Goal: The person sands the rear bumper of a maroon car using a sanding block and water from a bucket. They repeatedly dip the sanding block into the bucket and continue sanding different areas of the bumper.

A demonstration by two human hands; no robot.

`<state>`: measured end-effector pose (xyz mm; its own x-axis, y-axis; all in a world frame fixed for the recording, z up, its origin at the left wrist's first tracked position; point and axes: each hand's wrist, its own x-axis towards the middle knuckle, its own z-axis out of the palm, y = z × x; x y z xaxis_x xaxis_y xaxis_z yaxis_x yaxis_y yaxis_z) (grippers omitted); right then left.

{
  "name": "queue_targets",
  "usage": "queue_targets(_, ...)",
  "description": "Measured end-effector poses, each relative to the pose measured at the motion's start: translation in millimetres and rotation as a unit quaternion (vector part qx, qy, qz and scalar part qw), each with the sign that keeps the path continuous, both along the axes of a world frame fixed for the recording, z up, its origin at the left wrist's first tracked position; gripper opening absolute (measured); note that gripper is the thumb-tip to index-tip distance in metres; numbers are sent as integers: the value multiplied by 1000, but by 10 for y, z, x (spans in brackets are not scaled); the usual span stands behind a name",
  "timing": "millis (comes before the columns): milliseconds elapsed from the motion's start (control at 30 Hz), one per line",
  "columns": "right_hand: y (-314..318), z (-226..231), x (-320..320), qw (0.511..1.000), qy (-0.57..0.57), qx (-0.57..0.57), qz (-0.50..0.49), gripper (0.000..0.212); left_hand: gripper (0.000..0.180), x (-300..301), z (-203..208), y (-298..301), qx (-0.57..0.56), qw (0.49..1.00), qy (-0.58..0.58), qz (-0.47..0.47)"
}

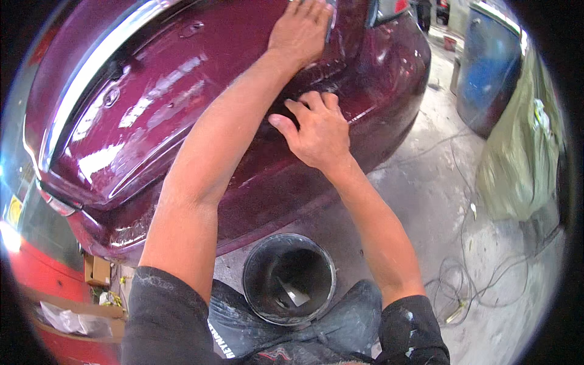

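Note:
My left hand [299,31] is stretched far forward over the dark red car body [201,79], pressed against a painted panel with its fingers close together. A thin grey-blue sheet [330,25] shows along the hand's right side; most of it is hidden under the palm and fingers. Lower and to the right, my right hand [319,131] has its fingers spread, with nothing seen in them. Its fingertips are at the ledge above the bumper [292,182]; whether they touch it I cannot tell. A round black bucket [248,286] stands between my knees, with a bright reflection inside.
A blue barrel [486,67] and a greenish plastic bag [517,164] stand at the right. Loose cable [465,286] lies coiled on the dusty concrete floor [401,201]. At the lower left are a cardboard box [97,270] and crumpled clear plastic [76,320].

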<state>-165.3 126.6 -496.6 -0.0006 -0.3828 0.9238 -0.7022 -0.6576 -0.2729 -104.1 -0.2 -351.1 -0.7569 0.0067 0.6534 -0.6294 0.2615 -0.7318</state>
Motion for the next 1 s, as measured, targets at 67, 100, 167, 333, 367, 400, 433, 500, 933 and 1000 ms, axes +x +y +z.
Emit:
queue_targets(67,-24,-45,-84,1000,-1,-3,-11,55,45,-69,-118,42,6,1000,-14,-16)
queue_targets(100,-22,-46,-88,1000,0,-1,-13,55,47,-8,-254,112,22,998,-43,35)
queue_targets(167,-14,-59,-163,1000,5,3,-20,55,51,16,-403,140,45,994,-70,70)
queue_targets(333,93,19,-71,999,6,35,-7,55,54,-4,58,46,25,994,-67,80)
queue_targets(367,114,33,-51,999,11,53,-9,55,54,-16,157,-4,12,995,-56,83)
queue_targets(400,84,6,-47,999,5,34,-9,55,54,-25,152,-66,6,994,-58,87)
queue_targets(433,20,-28,-96,1000,1,15,-15,55,53,-70,120,44,55,993,-49,96)
queue_targets(500,-26,-47,-159,1000,-2,-1,-17,56,52,-37,20,321,150,981,-34,117)
queue_targets(933,-5,-35,-170,1000,-5,10,-15,59,41,336,0,374,99,994,-54,4)
queue_targets(1000,21,-6,-135,1000,-9,9,-5,59,49,485,31,410,85,994,-66,14)
